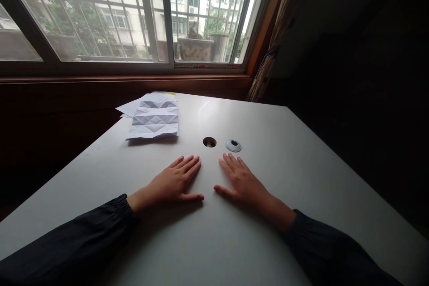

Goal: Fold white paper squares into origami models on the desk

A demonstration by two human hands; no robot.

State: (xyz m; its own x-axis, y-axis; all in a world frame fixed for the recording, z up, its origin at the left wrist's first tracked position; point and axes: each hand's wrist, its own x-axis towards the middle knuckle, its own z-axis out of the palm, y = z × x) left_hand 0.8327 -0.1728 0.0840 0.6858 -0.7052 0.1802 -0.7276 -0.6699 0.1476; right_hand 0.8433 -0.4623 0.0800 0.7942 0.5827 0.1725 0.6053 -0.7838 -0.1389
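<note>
The left hand [172,182] and right hand [243,183] rest flat on the smooth white worktop [268,178], their fingers [191,165] spread open and gripping nothing. Both lie just below the round cable hole [209,142]. Thin paper sheets [154,120], creased into faceted diamond pleats, lie beyond and left of the hole; a glossy white plastic grommet [233,145] sits just right of it.

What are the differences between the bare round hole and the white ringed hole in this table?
The bare hole has a plain edge cut in the table top, while the white grommet has a raised ring around its opening. The bare hole's opening looks wider than the white grommet's. Something pale shows inside the bare hole, but the white grommet's opening looks dark. Both are round and set in the same white table top.
</note>
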